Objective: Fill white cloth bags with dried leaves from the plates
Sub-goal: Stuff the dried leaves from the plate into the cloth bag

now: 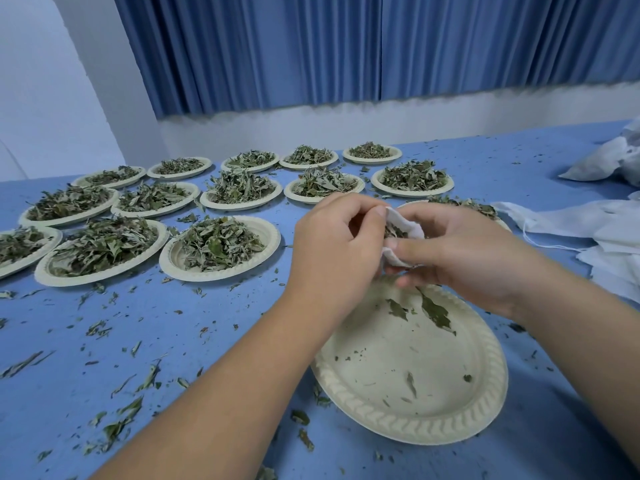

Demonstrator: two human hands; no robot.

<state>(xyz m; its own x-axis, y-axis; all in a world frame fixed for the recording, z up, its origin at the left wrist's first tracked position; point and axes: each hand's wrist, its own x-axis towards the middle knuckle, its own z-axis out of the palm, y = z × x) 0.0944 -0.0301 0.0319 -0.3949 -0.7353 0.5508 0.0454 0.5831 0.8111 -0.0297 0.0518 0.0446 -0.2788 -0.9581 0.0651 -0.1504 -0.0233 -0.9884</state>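
One plate lay nearly empty (few leaves remained); left hand and right hand fingers pinched the bag; many heaped plates waited.

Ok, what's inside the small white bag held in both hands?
A few dried leaves show at the open mouth of the white bag. How full it is cannot be seen: the cloth, the left hand and the right hand cover the rest.

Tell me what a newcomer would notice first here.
At centre, the left hand and right hand hold a small, part-filled white cloth bag above a nearly empty plate. Behind and to the left, rows of heaped plates of dried leaves fill the blue table, leaf scraps strewn around.
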